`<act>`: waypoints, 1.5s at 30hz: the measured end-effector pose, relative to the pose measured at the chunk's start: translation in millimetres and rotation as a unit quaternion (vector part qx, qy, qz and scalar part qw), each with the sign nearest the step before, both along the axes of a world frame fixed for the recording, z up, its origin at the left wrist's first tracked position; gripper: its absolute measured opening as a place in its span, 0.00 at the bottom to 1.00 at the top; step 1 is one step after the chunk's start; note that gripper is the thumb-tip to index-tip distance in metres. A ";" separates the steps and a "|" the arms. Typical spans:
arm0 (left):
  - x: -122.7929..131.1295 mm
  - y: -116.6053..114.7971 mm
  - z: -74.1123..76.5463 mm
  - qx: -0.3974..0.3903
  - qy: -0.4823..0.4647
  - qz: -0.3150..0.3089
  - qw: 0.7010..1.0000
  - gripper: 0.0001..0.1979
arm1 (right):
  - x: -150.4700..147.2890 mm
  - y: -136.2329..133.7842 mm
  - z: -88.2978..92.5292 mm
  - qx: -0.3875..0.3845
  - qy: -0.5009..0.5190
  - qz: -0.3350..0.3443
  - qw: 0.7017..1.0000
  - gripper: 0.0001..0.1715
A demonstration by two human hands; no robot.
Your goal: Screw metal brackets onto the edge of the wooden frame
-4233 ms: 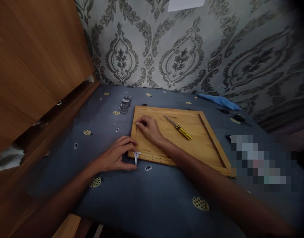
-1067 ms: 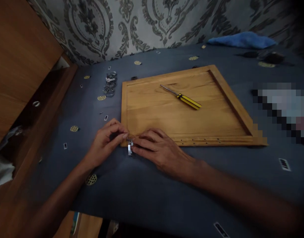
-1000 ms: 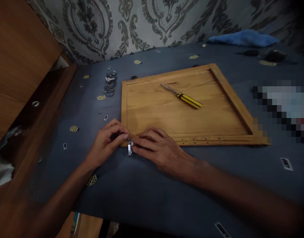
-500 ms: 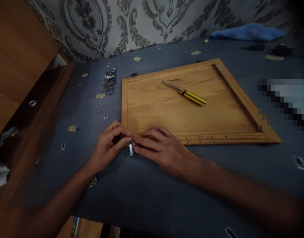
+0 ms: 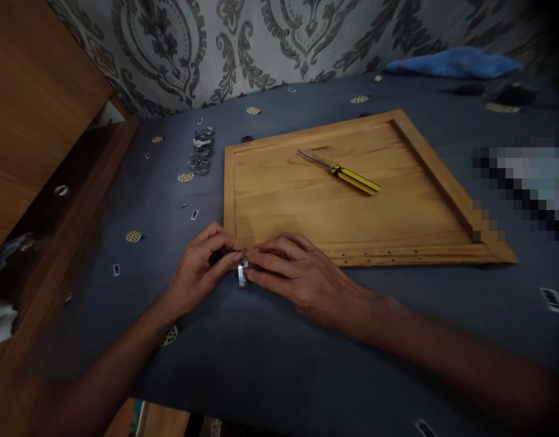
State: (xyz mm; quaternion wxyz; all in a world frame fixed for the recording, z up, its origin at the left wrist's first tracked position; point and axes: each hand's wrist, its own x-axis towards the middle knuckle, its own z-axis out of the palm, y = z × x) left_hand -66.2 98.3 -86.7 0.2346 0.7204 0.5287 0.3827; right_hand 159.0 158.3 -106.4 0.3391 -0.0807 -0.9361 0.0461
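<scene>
A small shiny metal hook [image 5: 241, 276] sits at the near left corner of a framed wooden panel [image 5: 279, 206], its curved end hanging past the panel's edge. My left hand [image 5: 201, 267] pinches at its top with thumb and forefinger. From the other side, the bent fingers of my right hand [image 5: 301, 273] close in on the same fitting. Fingertips cover its upper part and whatever small piece may be between them. On the panel lies a screwdriver [image 5: 354, 180] with a yellow and black handle, its shaft pointing left.
Several similar metal hooks [image 5: 203, 152] lie in a row left of the panel. A small screw [image 5: 184, 206] rests nearer me on the dark patterned cloth [image 5: 279, 358]. A blue cloth [image 5: 456, 62] is at the back right. Wooden furniture [image 5: 37, 103] borders the left side.
</scene>
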 end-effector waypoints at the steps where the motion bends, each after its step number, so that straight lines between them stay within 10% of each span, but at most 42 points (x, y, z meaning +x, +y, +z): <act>1: -0.4 0.0 -0.2 0.001 0.003 -0.002 1.000 0.03 | 0.1 0.1 0.3 0.000 -0.001 0.000 1.000 0.20; 45: -9.0 0.2 3.5 0.024 0.036 -0.057 0.997 0.07 | 0.4 0.7 -1.8 0.003 -0.008 0.000 1.000 0.17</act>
